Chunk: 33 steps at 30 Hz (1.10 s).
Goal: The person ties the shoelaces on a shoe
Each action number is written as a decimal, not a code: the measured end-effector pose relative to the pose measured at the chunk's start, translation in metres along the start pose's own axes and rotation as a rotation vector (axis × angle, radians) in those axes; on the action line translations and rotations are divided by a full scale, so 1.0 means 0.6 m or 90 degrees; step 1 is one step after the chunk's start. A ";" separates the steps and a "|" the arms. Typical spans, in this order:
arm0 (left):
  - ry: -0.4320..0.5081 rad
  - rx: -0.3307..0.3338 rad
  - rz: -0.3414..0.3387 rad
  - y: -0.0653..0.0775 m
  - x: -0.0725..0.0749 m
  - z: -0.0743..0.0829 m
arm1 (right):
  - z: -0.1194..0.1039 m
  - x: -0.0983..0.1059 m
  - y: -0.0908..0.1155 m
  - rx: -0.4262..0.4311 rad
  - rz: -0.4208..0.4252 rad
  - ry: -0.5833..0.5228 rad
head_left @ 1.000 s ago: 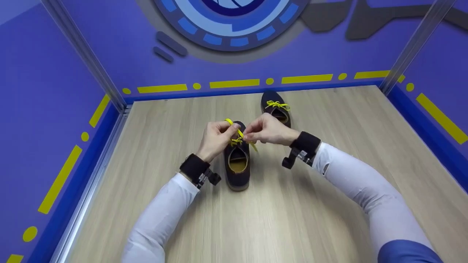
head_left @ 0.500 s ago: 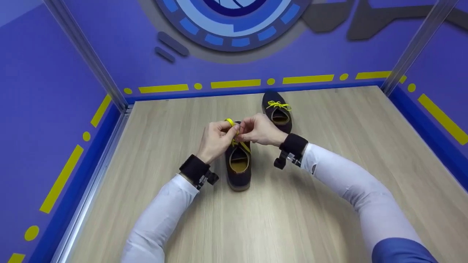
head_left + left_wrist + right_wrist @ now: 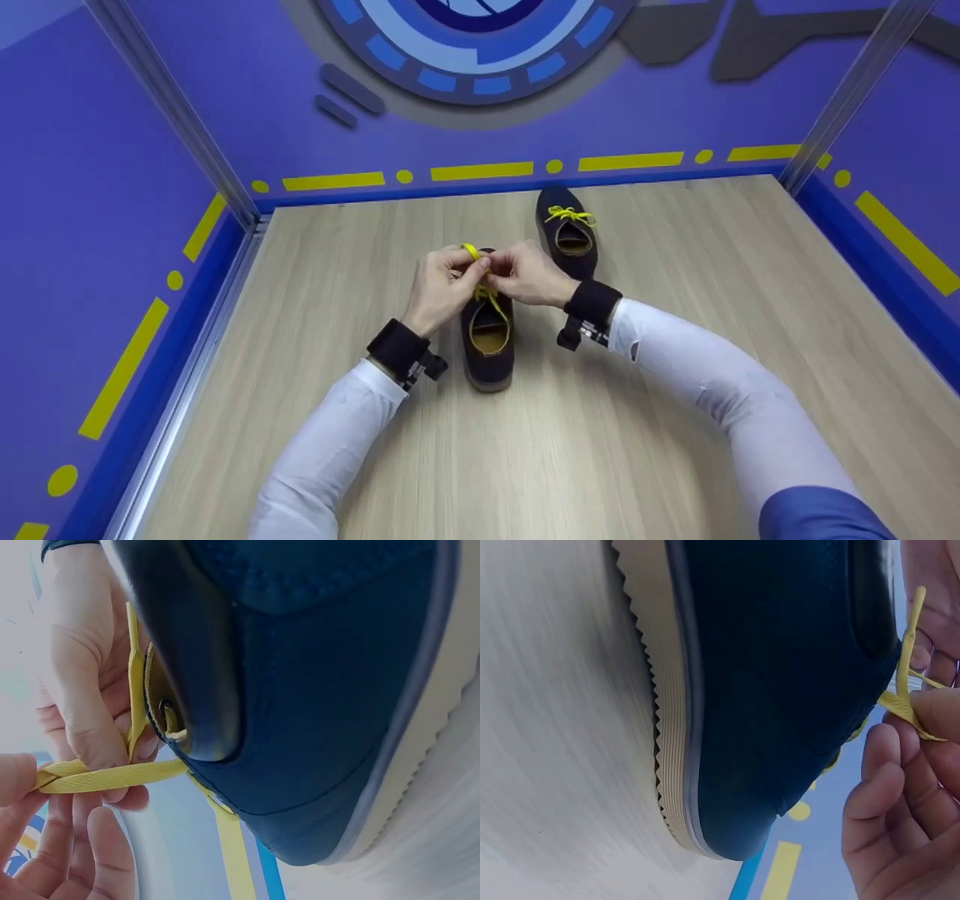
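A dark shoe [image 3: 487, 373] with yellow laces stands on the wooden tabletop, toe toward the back wall. Over its front, my left hand [image 3: 441, 286] pinches a doubled yellow shoelace [image 3: 112, 779] between thumb and index finger; a loop of it pokes up at the fingers in the head view. Close against it, my right hand [image 3: 532, 276] pinches the lace near the knot, its thumb and fingertips meeting the left fingertips. A loose lace end [image 3: 915, 615] sticks out beside the shoe's opening in the right wrist view. The knot is mostly hidden behind the fingers.
A second dark shoe [image 3: 574, 259], its yellow laces tied in a bow, stands behind and to the right, near the back wall. Blue panels [image 3: 225, 112] with yellow marks enclose the wooden tabletop [image 3: 600, 450] at the back and sides.
My right hand has moved left from beside the shoe until it meets the left fingers. The lace end it pulled rightward now lies over the shoe's opening. My left hand stays nearly still.
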<state>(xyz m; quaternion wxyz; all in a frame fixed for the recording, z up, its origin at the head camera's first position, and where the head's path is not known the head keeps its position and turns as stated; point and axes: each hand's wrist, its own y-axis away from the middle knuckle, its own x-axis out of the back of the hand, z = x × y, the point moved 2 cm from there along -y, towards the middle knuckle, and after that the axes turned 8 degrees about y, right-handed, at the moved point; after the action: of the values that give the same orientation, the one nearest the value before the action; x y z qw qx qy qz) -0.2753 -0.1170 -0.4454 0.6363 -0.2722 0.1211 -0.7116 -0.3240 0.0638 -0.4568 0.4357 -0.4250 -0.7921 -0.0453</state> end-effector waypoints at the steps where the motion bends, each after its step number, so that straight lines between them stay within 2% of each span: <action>1: 0.004 0.001 0.003 0.000 0.000 0.000 | 0.000 0.001 0.000 -0.001 0.006 0.004; 4: 0.017 0.002 0.015 0.002 0.000 0.002 | 0.004 0.007 0.001 -0.006 0.022 0.006; 9: 0.033 0.012 0.035 0.004 0.000 0.002 | 0.014 0.021 0.004 -0.017 0.026 -0.030; 12: 0.032 0.022 0.044 0.005 0.000 0.000 | 0.019 0.028 0.008 -0.026 0.014 -0.075; 15: 0.057 0.040 0.060 0.005 0.002 -0.001 | 0.021 0.034 0.011 -0.039 0.014 -0.167; 18: 0.133 0.080 0.077 0.004 0.003 0.002 | 0.020 0.038 0.012 -0.051 0.035 -0.287; 21: 0.254 0.148 0.081 0.001 0.006 0.004 | 0.016 0.040 0.014 -0.060 0.045 -0.433; 24: 0.395 0.212 0.080 0.000 0.005 0.009 | 0.008 0.039 0.017 -0.070 0.021 -0.578; 26: 0.480 0.241 0.075 -0.001 0.003 0.012 | 0.003 0.036 0.019 -0.068 -0.007 -0.660; 29: 0.554 0.261 0.067 -0.002 0.002 0.014 | -0.004 0.032 0.022 -0.055 -0.036 -0.717; 33: 0.567 0.284 0.069 -0.002 0.002 0.011 | -0.007 0.028 0.024 -0.055 -0.036 -0.734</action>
<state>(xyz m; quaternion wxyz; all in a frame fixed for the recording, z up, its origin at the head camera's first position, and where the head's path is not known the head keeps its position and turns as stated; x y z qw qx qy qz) -0.2727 -0.1168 -0.4392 0.6012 0.2074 0.2400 -0.7334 -0.3152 0.0817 -0.4463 -0.0850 -0.3770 -0.9101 0.1496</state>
